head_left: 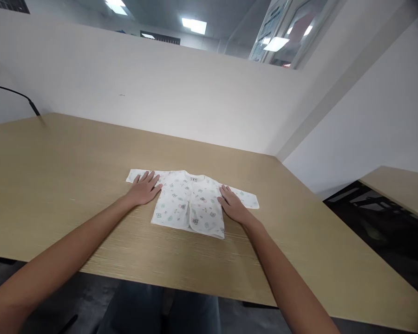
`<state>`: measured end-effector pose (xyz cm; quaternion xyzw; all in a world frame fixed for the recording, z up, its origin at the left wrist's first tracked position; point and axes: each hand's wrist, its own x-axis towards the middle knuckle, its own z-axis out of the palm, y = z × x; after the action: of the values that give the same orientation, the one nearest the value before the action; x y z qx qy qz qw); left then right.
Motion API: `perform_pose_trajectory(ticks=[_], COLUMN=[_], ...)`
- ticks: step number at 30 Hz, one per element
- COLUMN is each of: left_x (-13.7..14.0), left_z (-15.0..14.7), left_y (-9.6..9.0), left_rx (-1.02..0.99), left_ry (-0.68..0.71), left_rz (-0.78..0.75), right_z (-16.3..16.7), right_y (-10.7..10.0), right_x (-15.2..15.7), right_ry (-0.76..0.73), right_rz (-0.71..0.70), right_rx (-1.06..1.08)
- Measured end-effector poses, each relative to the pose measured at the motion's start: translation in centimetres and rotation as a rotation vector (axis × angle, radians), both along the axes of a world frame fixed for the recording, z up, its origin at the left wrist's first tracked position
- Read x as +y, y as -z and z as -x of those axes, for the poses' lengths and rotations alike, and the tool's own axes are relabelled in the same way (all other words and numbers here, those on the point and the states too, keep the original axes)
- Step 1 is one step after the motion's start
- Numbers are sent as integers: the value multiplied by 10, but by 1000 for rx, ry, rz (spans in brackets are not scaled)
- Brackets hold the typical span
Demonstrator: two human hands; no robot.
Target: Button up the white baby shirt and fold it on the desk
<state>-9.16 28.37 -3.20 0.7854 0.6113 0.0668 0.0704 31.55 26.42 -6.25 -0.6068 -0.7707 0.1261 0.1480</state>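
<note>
printed shirt [204, 204] lies flat mid-frame on desk [90, 139]. left hand [145, 190] and right hand [232, 204] both open, touching its sleeves [250, 199].

shirt [174, 204] on table [90, 153], left hand [144, 189] on left-side sleeve [134, 175], right hand [232, 205] at right-side sleeve [249, 199], wall [160, 88] behind, cable [12, 91] far left.

A white printed shirt [174, 199] lay spread on the counter [90, 153], the left hand [145, 190] flat at its ten-o'clock sleeve [133, 174], the right hand [234, 206] at its three-o'clock sleeve [250, 199].
</note>
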Motion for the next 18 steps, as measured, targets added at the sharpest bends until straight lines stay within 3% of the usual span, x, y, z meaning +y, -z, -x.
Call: perform_pose_trajectory(ticks=[18], left_x=[-4], left_z=[-3], left_y=[-1], left_rx=[-74], left_ry=[16], left_rz=[21], right_z=[-8], right_y=[4], right_x=[-1], right_ry=[-24], right_rz=[-26], right_rx=[26])
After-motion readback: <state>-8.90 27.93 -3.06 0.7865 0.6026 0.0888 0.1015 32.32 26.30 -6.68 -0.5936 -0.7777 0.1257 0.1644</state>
